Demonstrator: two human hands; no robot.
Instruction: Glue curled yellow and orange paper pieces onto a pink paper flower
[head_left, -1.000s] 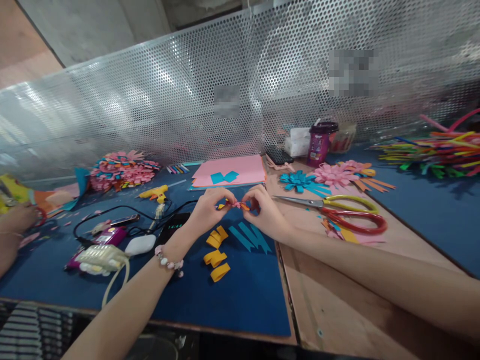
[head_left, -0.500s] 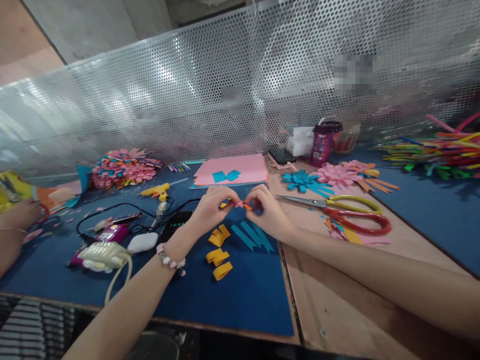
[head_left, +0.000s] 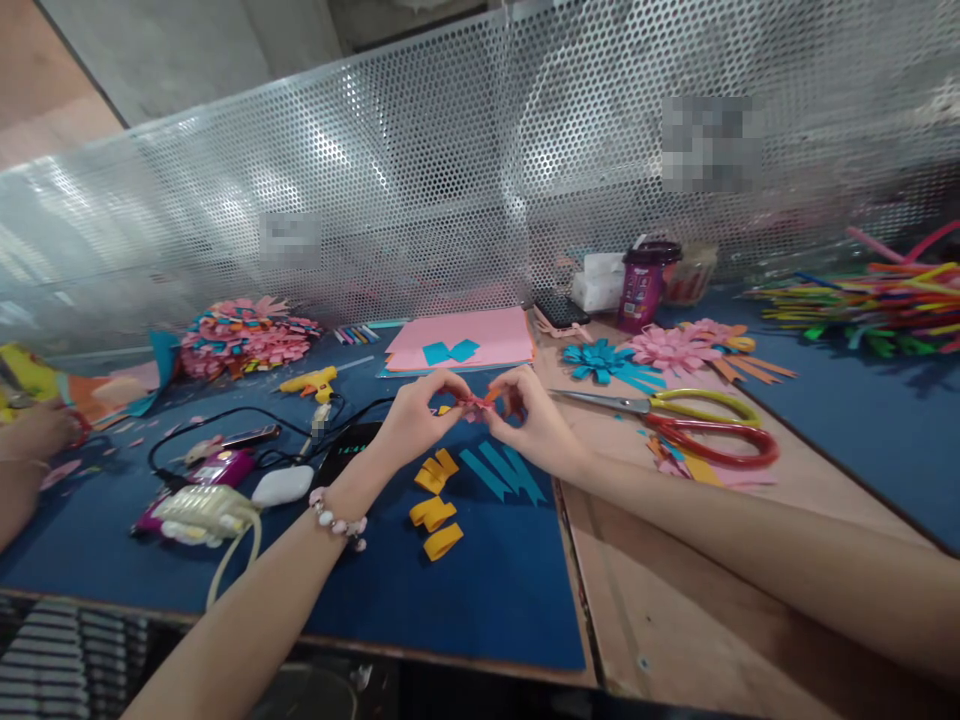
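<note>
Between my fingertips, over the blue mat, is a small pink and orange paper piece (head_left: pixel 477 404), partly hidden by the fingers. My left hand (head_left: pixel 421 412) pinches its left side, and my right hand (head_left: pixel 529 415) pinches its right side near the orange part. Just below the hands lie several yellow paper loops (head_left: pixel 442 541). Teal paper strips (head_left: pixel 501 472) with notched ends rest under my right hand. Two teal paper pieces (head_left: pixel 450 352) sit on the stack of pink paper (head_left: pixel 480 330) beyond my hands.
Large scissors (head_left: pixel 720 430) lie to the right, near paper flowers (head_left: pixel 671 348) and a purple cup (head_left: pixel 646 285). A yellow glue gun (head_left: pixel 309 382), cables, a white case (head_left: pixel 283 486) and a power strip (head_left: pixel 202 512) are left. Another person's hand (head_left: pixel 45 430) holds red-handled scissors at far left.
My fingers have shifted slightly on the pink and orange paper, and more of its orange part shows by my right fingers. The other things lie as before.
</note>
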